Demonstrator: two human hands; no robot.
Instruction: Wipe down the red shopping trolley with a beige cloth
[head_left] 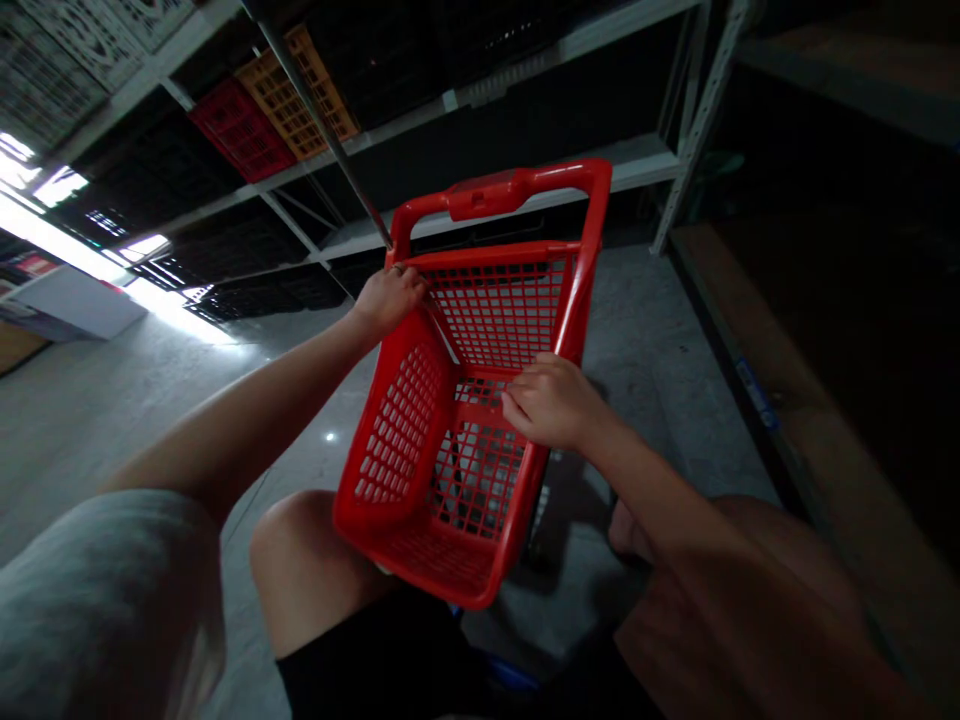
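Observation:
A red plastic shopping cart [401, 430] with grid walls stands tilted in front of me, its open basket facing up and its near end between my knees. No goods show inside it. My left hand [390, 298] is closed over the left rim, close to the base of the handle [484, 195]. Lower down on the opposite side, my right hand [551, 402] wraps round the right rim, fingers curled inward. The cart's underside is mostly hidden; dark parts show beneath it.
Metal shelving [637, 160] runs behind the cart, holding dark crates, a red crate [241, 130] and a yellow crate [300, 95]. A thin metal pole [322, 125] slants down to the cart's handle. Along the right lies a wooden-edged platform [757, 370]. Grey concrete floor [300, 430] surrounds me.

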